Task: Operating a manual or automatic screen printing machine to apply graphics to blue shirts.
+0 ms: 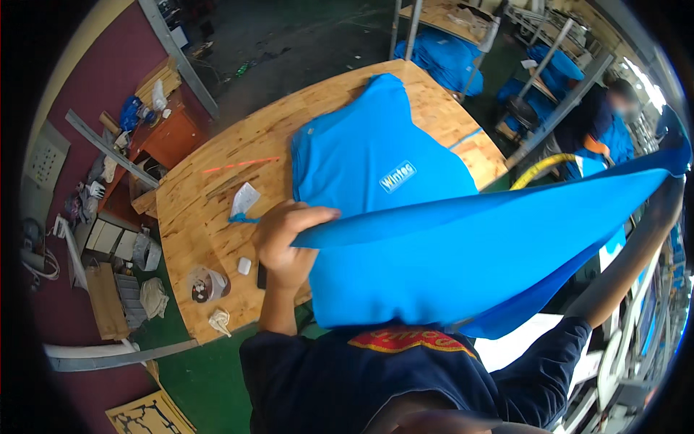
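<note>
A blue cloth (484,224) is stretched in the air in front of my body, from the table's near side up to the far right. My left hand (289,231) pinches its left corner, thumb and fingers closed on the edge. The other end is raised in my right hand (669,195), near the picture's dark rim, where the fingers are mostly covered by cloth. Below and beyond it, a blue fabric piece (354,152) with a white printed patch lies spread on the wooden table (253,137). Whether both belong to one piece I cannot tell.
Left of my left hand are a clear tub (208,284), a small white case (244,266), a crumpled rag (220,322) and a paper tag (246,198). Another person (596,126) works at the right, near a metal rack with blue cloth bundles (441,61).
</note>
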Tool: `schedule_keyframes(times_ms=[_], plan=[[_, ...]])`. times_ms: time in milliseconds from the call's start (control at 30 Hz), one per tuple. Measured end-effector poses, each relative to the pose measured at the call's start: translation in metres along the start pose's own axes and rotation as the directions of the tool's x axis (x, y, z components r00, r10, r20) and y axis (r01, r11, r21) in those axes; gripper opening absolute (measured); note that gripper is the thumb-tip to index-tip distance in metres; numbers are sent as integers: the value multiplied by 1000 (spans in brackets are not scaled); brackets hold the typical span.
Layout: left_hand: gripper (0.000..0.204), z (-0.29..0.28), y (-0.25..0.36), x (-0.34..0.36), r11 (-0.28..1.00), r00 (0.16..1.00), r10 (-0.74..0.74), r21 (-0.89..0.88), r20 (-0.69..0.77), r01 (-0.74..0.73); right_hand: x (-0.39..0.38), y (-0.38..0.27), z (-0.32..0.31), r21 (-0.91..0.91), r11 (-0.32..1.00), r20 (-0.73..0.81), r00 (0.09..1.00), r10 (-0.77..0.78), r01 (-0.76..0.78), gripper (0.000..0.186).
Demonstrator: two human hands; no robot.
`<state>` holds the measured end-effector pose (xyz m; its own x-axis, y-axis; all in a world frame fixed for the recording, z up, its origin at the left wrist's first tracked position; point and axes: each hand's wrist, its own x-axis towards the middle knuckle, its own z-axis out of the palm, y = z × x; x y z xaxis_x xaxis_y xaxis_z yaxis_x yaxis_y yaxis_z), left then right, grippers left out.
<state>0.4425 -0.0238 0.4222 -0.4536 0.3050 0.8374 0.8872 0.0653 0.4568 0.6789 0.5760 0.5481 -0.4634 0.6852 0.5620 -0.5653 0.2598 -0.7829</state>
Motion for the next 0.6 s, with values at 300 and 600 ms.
schedule_keyframes(times_ms=[300,600], plan=[[16,33,-235,-8,825,836,-547,147,-31,545,81,331,236,309,789,228,847,480,-530,18],[27,143,-486,-78,578,572,-814,256,106,775,44,737,318,293,257,257,335,906,-921,41]])
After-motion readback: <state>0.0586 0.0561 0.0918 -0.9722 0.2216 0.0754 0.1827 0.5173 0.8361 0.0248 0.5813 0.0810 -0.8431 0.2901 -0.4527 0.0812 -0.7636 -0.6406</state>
